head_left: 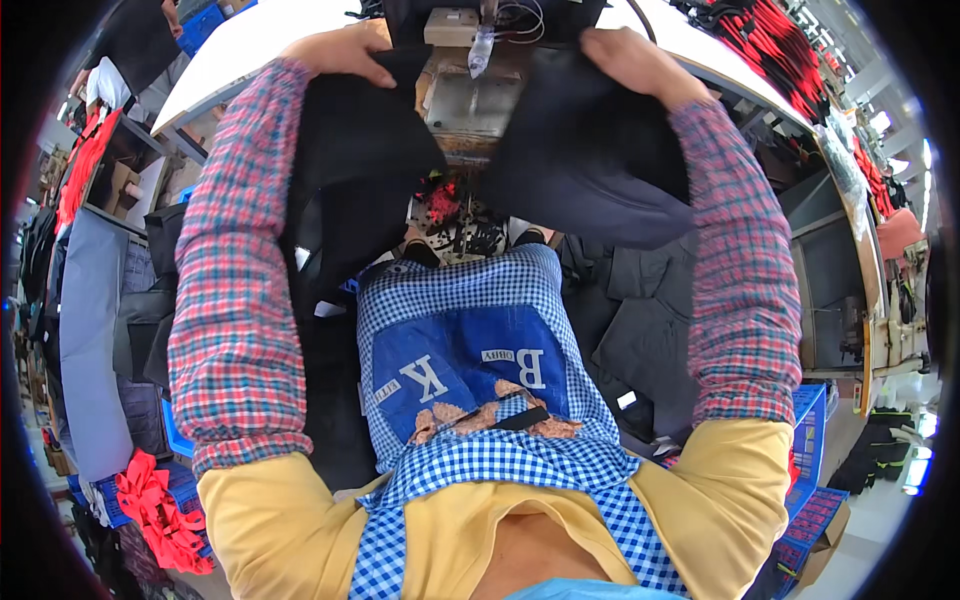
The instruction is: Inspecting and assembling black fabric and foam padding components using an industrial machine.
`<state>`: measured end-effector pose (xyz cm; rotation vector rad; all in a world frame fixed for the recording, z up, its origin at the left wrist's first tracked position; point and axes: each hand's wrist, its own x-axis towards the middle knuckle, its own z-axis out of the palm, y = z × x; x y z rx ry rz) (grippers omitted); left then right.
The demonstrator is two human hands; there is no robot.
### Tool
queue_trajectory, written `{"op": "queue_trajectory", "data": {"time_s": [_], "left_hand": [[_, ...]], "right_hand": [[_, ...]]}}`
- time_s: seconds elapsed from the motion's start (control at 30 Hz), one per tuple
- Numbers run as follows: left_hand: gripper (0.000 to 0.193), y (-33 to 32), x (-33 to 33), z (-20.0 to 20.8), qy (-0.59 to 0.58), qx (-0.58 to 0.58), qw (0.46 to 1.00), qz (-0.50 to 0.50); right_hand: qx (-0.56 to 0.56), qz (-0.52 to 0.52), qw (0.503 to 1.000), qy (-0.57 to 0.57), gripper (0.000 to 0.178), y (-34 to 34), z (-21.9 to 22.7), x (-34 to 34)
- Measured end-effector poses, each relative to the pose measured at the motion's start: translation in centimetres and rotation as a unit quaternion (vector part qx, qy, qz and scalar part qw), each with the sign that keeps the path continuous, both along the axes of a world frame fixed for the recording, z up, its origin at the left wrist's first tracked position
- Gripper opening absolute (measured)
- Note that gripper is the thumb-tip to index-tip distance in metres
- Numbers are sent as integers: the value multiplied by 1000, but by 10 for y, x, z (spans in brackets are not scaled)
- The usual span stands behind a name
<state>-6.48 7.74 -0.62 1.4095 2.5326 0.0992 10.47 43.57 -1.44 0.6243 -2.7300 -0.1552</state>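
Observation:
My left hand [352, 54] is closed on the upper edge of a black fabric piece [365, 150], thumb toward the middle. The cloth hangs down beside my left forearm. On the other side, my right hand [640, 65] grips the top of another stretch of black fabric [590, 150], which drapes down and inward. A gap separates the two dark cloths; whether they join somewhere cannot be made out. Between the hands, a worn metal machine plate [468, 102] shows, with a white-wrapped machine part [482, 52] above it. The right fingertips are partly hidden by the cloth.
White tabletops [262, 45] flank the machine. A blue checked apron [470, 290] covers my lap, scraps lying in its fold. Dark garments [650, 330] are piled at my right. Red straps [160, 510] lie over a crate at lower left; a blue crate [808, 450] stands at right.

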Motion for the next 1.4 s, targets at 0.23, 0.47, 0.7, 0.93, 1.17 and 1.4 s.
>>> {"op": "queue_trajectory", "data": {"time_s": [0.23,0.47,0.7,0.93,1.17,1.4], "left_hand": [[48,0,45,2,-135,111,985,-3],[72,14,50,-5,-115,76,990,11],[65,19,53,-5,-185,72,980,6],[49,5,101,10,-220,49,974,-20],[74,17,220,10,-221,192,948,-125],[85,-15,243,-3,-323,152,929,-93]], "right_hand": [[11,-324,946,-31,34,150,28,124],[-89,-315,945,-23,25,150,11,211],[-157,-277,947,-36,20,98,-21,232],[-391,-122,903,-127,34,-42,-56,181],[-699,-47,606,-377,45,-168,-37,201],[-542,-126,831,-24,37,-32,80,295]]}}
